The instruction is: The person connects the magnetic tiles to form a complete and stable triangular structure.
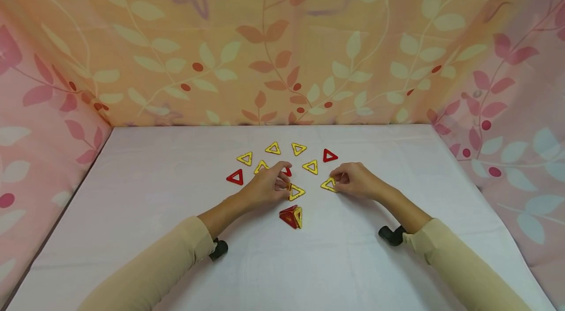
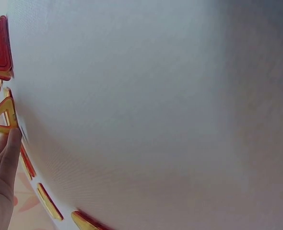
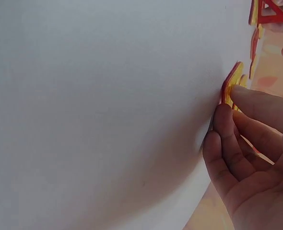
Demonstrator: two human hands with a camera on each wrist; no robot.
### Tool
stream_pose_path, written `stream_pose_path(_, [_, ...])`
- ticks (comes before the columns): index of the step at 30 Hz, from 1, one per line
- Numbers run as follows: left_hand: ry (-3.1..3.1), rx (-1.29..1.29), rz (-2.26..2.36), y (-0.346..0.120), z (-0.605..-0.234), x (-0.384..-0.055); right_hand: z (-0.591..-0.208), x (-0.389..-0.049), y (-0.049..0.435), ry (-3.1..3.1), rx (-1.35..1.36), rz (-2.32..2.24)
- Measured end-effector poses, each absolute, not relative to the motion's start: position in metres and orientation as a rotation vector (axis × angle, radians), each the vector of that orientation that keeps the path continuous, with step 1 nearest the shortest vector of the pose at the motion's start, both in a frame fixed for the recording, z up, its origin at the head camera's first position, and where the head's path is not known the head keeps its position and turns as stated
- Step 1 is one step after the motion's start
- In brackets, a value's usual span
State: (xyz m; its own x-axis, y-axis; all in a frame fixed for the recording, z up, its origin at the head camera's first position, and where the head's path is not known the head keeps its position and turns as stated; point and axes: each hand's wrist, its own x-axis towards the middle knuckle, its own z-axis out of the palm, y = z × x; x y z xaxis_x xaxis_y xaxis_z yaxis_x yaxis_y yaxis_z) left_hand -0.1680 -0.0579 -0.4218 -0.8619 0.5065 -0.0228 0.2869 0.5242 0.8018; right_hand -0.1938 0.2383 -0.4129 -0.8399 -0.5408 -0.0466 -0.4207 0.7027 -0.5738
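My left hand (image 1: 265, 186) pinches a yellow triangular magnetic tile (image 2: 9, 115) with thumb and fingertips; in the left wrist view it stands tilted up from the table. Right by those fingers in the head view is a yellow triangle (image 1: 297, 192). To the right, my right hand (image 1: 355, 181) holds another yellow triangular tile (image 1: 327, 184) by its edge, close over the table. In the right wrist view its thumb and fingers (image 3: 223, 120) pinch that tile (image 3: 231, 84). Nearer my body, a small red and yellow pyramid of tiles (image 1: 289, 217) stands by itself.
Beyond the hands, several loose yellow tiles (image 1: 273, 148) lie in an arc, with red ones at the left (image 1: 235, 177) and right (image 1: 329, 155). A red tile (image 1: 288, 171) is partly hidden behind my left hand. Patterned curtains (image 1: 273, 56) surround the white-covered table (image 1: 132, 193).
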Motion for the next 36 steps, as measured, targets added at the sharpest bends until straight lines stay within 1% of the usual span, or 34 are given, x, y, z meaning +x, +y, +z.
stream_pose_path(15, [2.527,0.658,1.226,-0.058,-0.422,-0.167,-0.414,-0.192,0.219,2.691,-0.770,-0.836])
stream_pose_path(22, [2.531,0.652,1.226,-0.058,-0.422,-0.167,-0.417,-0.193,0.213,2.696,-0.813,-0.831])
stream_pose_path(36, [2.523,0.640,1.223,-0.057,-0.422,-0.167,-0.422,-0.194,0.199,2.726,-0.762,-0.825])
